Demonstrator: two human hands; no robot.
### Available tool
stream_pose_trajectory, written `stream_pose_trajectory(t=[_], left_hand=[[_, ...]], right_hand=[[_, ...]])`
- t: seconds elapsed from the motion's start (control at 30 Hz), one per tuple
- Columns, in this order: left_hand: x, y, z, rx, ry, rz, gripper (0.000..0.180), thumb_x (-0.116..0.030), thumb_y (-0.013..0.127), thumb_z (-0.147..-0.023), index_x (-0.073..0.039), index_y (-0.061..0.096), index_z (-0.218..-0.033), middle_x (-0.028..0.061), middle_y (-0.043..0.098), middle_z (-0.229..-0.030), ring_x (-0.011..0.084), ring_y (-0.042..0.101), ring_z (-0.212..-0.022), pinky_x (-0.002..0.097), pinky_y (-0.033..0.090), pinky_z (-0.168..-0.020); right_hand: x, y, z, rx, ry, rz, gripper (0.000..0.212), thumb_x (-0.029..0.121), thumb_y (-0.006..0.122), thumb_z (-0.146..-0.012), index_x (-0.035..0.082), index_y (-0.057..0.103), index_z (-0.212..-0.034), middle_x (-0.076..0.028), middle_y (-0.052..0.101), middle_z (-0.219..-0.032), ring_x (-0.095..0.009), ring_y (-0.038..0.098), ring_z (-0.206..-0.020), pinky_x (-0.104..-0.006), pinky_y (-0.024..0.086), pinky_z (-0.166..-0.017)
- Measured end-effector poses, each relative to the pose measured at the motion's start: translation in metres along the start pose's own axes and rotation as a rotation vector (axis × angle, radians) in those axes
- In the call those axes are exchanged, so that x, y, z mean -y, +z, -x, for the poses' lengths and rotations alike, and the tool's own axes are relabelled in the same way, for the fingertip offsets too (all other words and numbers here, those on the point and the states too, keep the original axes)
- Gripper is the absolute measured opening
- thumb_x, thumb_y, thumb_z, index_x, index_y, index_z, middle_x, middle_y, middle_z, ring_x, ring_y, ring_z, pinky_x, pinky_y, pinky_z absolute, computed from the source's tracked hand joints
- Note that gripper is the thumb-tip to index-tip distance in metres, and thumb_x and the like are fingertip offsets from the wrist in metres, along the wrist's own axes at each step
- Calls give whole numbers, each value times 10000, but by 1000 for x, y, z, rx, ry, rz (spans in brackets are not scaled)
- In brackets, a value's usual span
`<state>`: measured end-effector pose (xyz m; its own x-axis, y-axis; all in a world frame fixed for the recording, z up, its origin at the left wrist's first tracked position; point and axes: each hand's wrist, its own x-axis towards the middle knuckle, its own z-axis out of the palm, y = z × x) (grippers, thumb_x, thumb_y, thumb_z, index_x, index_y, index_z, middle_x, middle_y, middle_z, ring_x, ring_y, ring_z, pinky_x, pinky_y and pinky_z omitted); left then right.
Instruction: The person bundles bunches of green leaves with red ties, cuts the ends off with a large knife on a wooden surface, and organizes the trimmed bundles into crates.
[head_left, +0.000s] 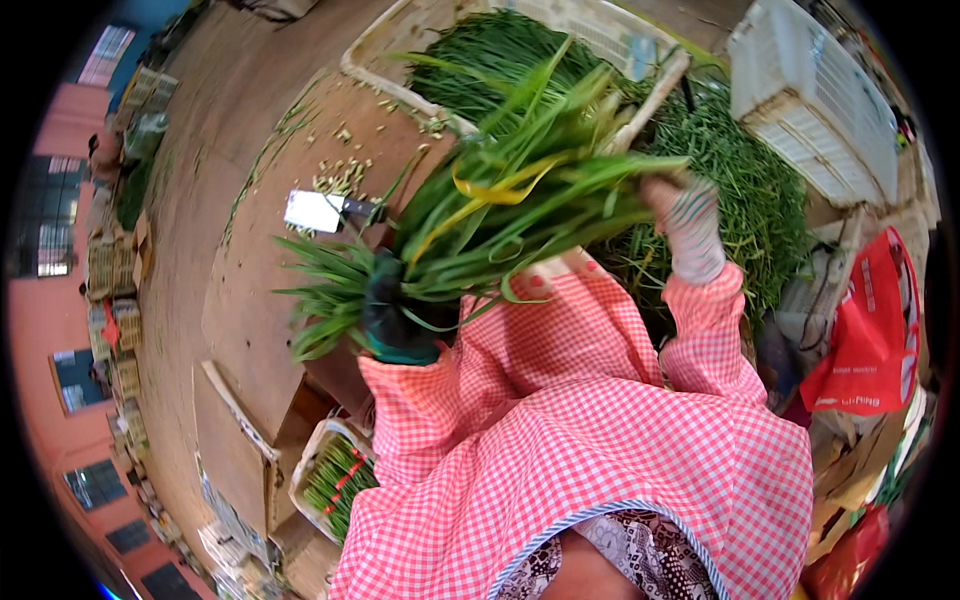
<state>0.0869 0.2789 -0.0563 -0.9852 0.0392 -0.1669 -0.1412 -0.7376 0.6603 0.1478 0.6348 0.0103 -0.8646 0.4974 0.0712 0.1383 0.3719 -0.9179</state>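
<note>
My left hand (385, 312), in a dark green and black glove, is closed around a bunch of long flat green leaves (530, 200) with a few yellowed blades. The bunch fans out to the right, slightly blurred. At its right end my right hand (686, 215), in a striped pale glove with bare fingertips, pinches the leaf ends; its fingers are partly smeared by motion. On the brown board (260, 260) beside the bunch lies a cleaver (314, 212), its dark handle toward my left hand. Short cut stem pieces (343, 176) are scattered around the blade.
A large pale crate (395, 30) of long greens stands at the far side. Right of it are a heap of loose greens (745, 170), a white plastic crate (815, 110) and a red bag (868, 335). A small basket (303, 470) with red-tied bundles sits at lower left.
</note>
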Motion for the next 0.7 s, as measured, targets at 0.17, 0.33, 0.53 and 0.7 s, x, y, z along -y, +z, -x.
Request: stream_pose_trajectory(t=[0.17,0.33,0.53,0.7], left_hand=[[44,-34,32,-59,-380,142,197,-34,527,-804,-53,540,-1000,181,612,-1046,370,609,-938,519,522,-805],[14,-34,30,-91,-479,47,292,-72,522,-785,-98,546,-1075,186,583,-1111,409,581,-976,593,498,-803],[26,-40,22,26,-508,6,417,-130,531,-759,-80,522,-1173,226,522,-1214,449,544,-1037,625,493,-788],[24,-48,28,-22,-430,-54,322,-110,580,-737,-133,589,-1058,144,595,-1136,365,608,-926,538,548,-653]], right_hand=[[-118,-4,111,440,448,70,257,167,574,-768,24,682,-951,-87,657,-688,-127,548,-472,-248,454,-440],[-135,-60,122,314,768,253,241,214,575,-751,1,679,-793,-115,662,-702,-167,579,-495,-288,469,-492],[-85,-38,67,95,300,173,424,366,620,-764,10,655,-991,-191,660,-923,-261,647,-839,-346,484,-737],[-42,48,16,724,263,410,434,383,620,-769,57,640,-1054,-197,653,-926,-315,634,-865,-377,482,-779]])
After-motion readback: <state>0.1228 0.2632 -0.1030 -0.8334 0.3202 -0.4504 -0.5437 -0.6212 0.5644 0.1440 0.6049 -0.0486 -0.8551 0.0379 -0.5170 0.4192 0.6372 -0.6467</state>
